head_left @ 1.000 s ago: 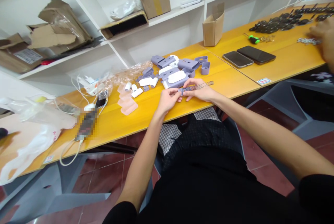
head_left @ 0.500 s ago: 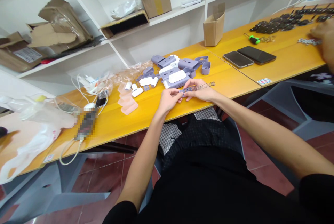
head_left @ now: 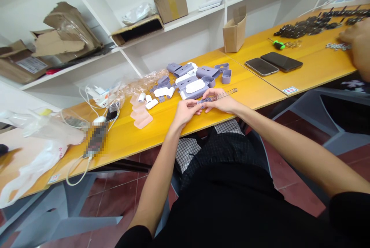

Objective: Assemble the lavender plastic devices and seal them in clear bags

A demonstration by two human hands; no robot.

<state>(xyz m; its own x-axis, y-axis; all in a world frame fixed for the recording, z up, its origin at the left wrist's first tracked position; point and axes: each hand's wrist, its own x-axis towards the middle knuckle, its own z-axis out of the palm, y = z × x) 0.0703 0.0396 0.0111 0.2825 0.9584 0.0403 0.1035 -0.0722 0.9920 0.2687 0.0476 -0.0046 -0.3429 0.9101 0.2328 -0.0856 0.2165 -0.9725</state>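
My left hand (head_left: 185, 110) and my right hand (head_left: 221, 101) meet over the front edge of the yellow table (head_left: 162, 123). Together they pinch a small purple part (head_left: 202, 102) that sits on one end of a long metal coil spring (head_left: 227, 93). The spring sticks out to the right past my right hand's fingers. Just behind my hands lies a heap of purple and white plastic housings (head_left: 193, 78). Both hands have their fingers curled round the part and spring.
Pink translucent pieces (head_left: 141, 115), white cylinders (head_left: 150, 99) and crumpled plastic wrap lie left of the heap. Cables and bags fill the table's left end. Two phones (head_left: 273, 64), a small carton (head_left: 234, 30), a green screwdriver (head_left: 276, 43) and dark parts lie right. Another person's hand (head_left: 357, 40) works at far right.
Hardly anything has moved. My hands stay pinched on the purple part and spring; the view has shifted slightly.
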